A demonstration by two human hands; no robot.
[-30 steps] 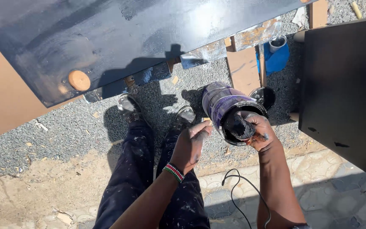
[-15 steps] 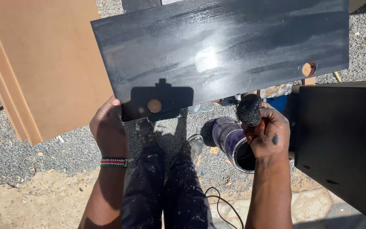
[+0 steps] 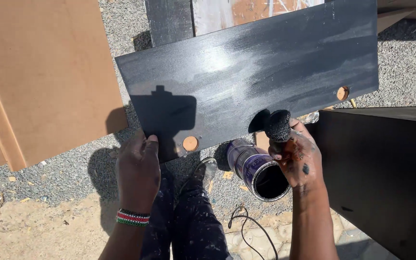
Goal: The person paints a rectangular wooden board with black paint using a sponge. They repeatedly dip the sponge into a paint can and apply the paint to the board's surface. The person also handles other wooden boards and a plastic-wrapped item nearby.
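Item: black-painted board (image 3: 266,72), now level across your view, where a second ago it hung tilted and farther off; wet sheen marks its middle.
Left hand (image 3: 138,171): moved from mid-air to the board's near edge, thumb on top, grip pinching that edge beside a round wooden plug (image 3: 190,143).
Right hand (image 3: 297,156): lifted clear of the paint can (image 3: 261,171), grip closed around a black sponge (image 3: 278,125) touching the board's lower edge.
Below: gravel (image 3: 54,178).

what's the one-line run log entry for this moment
left hand: grips black painted board lower edge | right hand: holds black sponge at board edge | paint can: open, tilted
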